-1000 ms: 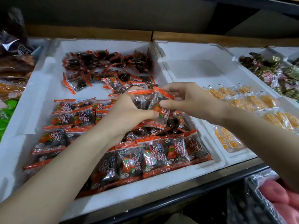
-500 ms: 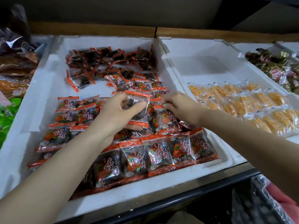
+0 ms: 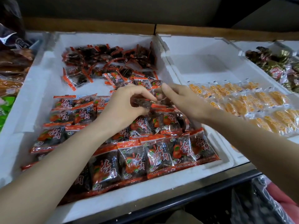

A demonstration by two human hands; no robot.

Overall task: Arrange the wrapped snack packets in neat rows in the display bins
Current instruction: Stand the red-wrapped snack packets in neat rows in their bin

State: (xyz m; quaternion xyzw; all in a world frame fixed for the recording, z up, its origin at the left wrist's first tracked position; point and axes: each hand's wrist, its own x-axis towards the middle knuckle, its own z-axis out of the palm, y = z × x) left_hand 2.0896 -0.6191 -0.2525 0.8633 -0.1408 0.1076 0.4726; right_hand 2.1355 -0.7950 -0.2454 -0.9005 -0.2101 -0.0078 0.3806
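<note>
A white foam bin [image 3: 145, 191] holds red-and-dark snack packets. Neat rows of packets [image 3: 155, 156] fill its near half; a loose heap of packets [image 3: 110, 60] lies at the back. My left hand [image 3: 123, 107] pinches a dark packet [image 3: 142, 102] between thumb and fingers above the middle of the bin. My right hand [image 3: 181, 101] is just to its right, fingers curled down onto a packet at the right end of the third row; its fingertips are partly hidden, so which packet it grips is unclear.
To the right, a second foam bin [image 3: 202, 50] holds rows of orange packets [image 3: 252, 102]. A further bin at far right holds mixed foil sweets [image 3: 278, 65]. Brown and green packs [image 3: 11, 65] lie at far left. A dark shelf edge [image 3: 178, 199] runs along the front.
Both hands came down from above the rows and moved a little farther back in the bin. The left hand's packet now shows its dark underside.
</note>
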